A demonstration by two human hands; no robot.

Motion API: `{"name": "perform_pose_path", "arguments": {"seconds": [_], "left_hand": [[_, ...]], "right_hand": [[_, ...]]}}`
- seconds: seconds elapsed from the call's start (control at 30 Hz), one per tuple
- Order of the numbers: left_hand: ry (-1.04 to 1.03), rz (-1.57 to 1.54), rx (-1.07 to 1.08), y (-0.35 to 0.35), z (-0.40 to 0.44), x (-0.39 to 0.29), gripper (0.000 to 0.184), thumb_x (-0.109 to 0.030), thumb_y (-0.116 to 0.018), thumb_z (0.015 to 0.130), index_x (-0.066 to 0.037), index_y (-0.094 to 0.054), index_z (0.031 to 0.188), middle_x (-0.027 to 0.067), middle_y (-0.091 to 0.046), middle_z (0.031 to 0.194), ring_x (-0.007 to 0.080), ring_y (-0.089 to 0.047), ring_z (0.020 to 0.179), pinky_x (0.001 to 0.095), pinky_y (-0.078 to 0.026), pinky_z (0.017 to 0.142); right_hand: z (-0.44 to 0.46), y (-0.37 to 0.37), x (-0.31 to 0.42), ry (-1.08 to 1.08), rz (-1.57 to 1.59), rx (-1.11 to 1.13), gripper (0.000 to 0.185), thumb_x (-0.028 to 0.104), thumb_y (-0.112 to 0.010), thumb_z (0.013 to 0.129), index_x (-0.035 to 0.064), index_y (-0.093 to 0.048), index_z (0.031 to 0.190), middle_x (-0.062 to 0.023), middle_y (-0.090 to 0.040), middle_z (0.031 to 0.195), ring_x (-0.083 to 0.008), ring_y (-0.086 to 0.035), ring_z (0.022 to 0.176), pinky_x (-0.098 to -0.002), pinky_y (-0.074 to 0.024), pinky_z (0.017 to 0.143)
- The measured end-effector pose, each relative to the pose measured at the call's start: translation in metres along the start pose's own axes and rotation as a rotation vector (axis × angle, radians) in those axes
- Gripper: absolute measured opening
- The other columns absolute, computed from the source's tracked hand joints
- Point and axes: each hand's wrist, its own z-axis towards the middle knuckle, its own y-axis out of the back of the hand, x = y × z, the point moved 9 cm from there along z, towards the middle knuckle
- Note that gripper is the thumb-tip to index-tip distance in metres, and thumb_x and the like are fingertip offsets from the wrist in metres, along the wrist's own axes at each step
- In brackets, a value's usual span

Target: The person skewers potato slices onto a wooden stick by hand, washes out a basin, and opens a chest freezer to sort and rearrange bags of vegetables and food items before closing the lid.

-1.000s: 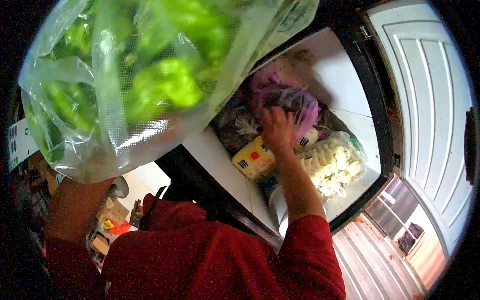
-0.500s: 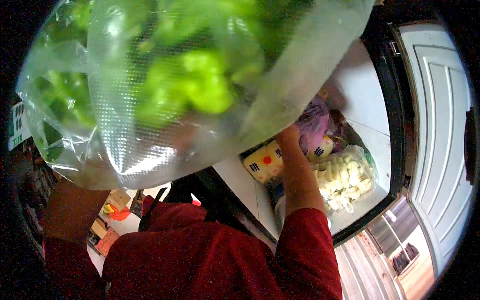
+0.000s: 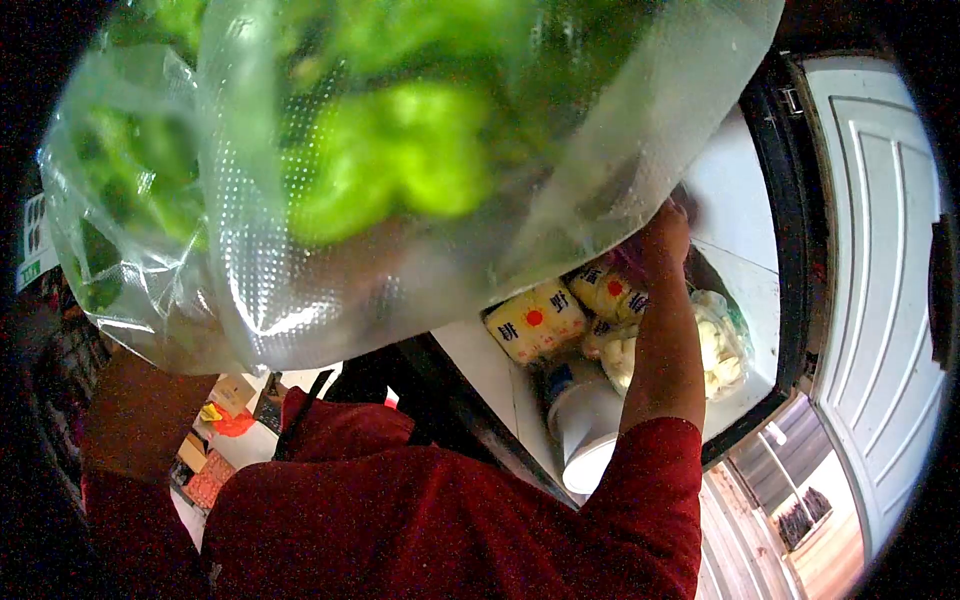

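A clear plastic bag of leafy green vegetables [image 3: 400, 160] hangs close in front of me and fills the upper left. My left forearm [image 3: 150, 410] rises behind it, and the bag hides that hand's fingers. My right hand [image 3: 668, 238] is closed inside a white-lined compartment, at a purple plastic bag [image 3: 632, 258] that the clear bag partly covers. Below it lie yellowish printed packages with red dots [image 3: 535, 318]. A bag of pale, cut-looking pieces [image 3: 725, 350] sits partly behind my right forearm. Nearer me, a white tub-like container [image 3: 585, 425] lies tilted.
The compartment has a black rim [image 3: 795, 250]. A pale panelled door [image 3: 880, 250] stands at the right. Lower right are floorboards [image 3: 745, 530] and a dark brush-like thing [image 3: 805, 515]. Boxes and an orange-red item [image 3: 232, 420] show at lower left.
My right hand has moved right and up, the purple bag shifting with it. More of the yellowish packages and the white container now shows. The bag of greens has drifted slightly right.
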Motion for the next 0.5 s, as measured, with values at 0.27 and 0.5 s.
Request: {"name": "perform_pose_path", "arguments": {"seconds": [0.27,0.5], "left_hand": [[-0.010,0.000,0.006,-0.009,0.000,-0.004,0.013,-0.014,-0.061,0.066,-0.009,-0.057,0.077,0.0118,-0.054,0.091,0.0321,-0.053,0.091,0.0485,-0.043,0.084],[-0.027,0.015,0.037,-0.018,0.004,-0.007,0.013,-0.014,-0.062,0.065,-0.009,-0.058,0.077,0.0121,-0.055,0.091,0.0323,-0.054,0.092,0.0488,-0.044,0.085]], "right_hand": [[-0.037,-0.013,0.071,0.154,0.141,-0.154,0.048,0.037,-0.056,0.083,0.0106,-0.053,0.123,-0.0152,-0.054,0.122,-0.0324,-0.056,0.107,-0.0424,-0.0468,0.088],[-0.074,-0.123,0.147,0.218,0.175,0.198,0.048,0.040,-0.055,0.082,0.0118,-0.055,0.120,-0.0168,-0.055,0.120,-0.0340,-0.057,0.104,-0.0476,-0.0473,0.086]]}}
